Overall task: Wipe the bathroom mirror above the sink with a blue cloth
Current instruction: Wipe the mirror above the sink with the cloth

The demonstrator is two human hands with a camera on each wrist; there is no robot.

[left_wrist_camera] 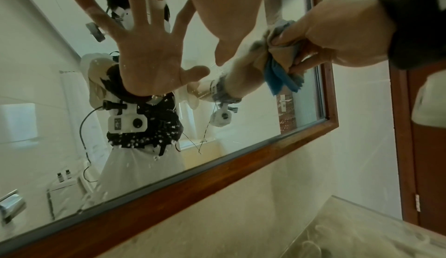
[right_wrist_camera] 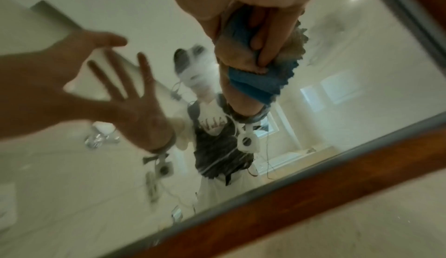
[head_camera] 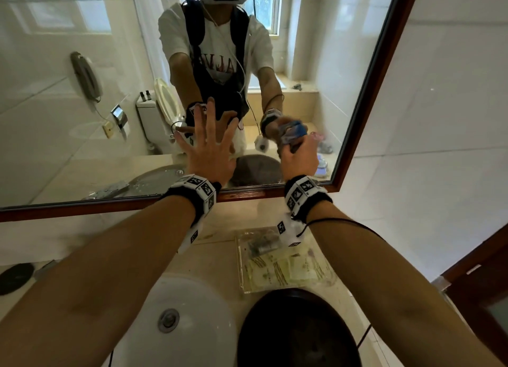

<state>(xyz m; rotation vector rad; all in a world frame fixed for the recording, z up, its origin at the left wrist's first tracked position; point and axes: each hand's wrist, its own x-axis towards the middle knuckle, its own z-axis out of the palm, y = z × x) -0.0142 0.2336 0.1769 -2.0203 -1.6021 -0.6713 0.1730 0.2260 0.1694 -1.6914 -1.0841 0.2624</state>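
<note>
The wood-framed mirror [head_camera: 55, 152] fills the wall above the sink. My left hand [head_camera: 211, 141] lies flat on the glass with its fingers spread, low and near the middle; the left wrist view shows it [left_wrist_camera: 217, 4] from below, facing its own reflection. A hand's width to the right, my right hand [head_camera: 298, 153] grips a bunched blue cloth [head_camera: 292, 136] and holds it against the glass near the mirror's lower right corner. In the right wrist view the fingers [right_wrist_camera: 265, 38] curl round the blue cloth [right_wrist_camera: 253, 84], with the frame's bottom rail [right_wrist_camera: 313, 195] just beneath it.
Under my arms sits the white sink [head_camera: 192, 311]. A dark round bowl [head_camera: 297, 333] stands at its right. Behind that, a clear tray [head_camera: 286, 262] of small packets rests on the beige counter. A brown door frame [head_camera: 481, 278] stands close at the right.
</note>
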